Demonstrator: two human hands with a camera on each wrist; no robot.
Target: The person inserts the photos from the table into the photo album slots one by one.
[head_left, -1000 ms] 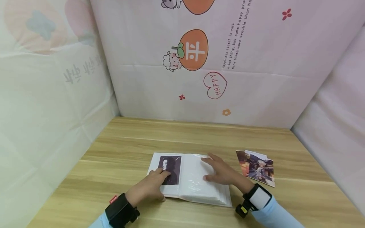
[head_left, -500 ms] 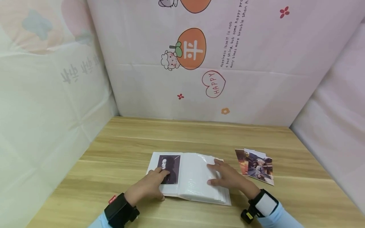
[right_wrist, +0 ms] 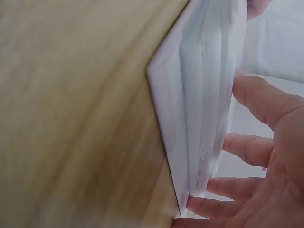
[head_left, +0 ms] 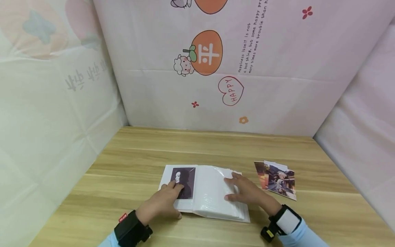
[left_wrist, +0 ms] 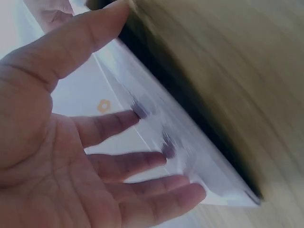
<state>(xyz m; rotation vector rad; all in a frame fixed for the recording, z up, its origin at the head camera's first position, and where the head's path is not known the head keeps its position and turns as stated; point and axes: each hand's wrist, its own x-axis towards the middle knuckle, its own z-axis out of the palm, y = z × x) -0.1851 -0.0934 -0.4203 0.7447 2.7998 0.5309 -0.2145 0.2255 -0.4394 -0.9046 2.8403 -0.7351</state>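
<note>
A white photo album point(head_left: 210, 192) lies spread flat on the table, with a dark portrait photo point(head_left: 188, 176) in its left page. Across the lower left of that photo rests my left hand point(head_left: 162, 203), its fingers extended onto the page. In the left wrist view the left thumb point(left_wrist: 90, 35) stands apart from the fingers, by the album's near edge. My right hand point(head_left: 247, 190) touches the right page near its outer edge, fingers spread. The right wrist view shows those fingertips point(right_wrist: 232, 142) along the side of the stacked clear-sleeved pages point(right_wrist: 204, 99).
Several loose photos point(head_left: 281, 181) lie overlapped on the wooden table point(head_left: 148, 147), to the right of the album. White printed cloth point(head_left: 277, 103) hangs behind the table and along both sides.
My right hand has slid to the right across the page to the outer edge, then stayed there. The left hand has kept its place, its thumb shifting slightly.
</note>
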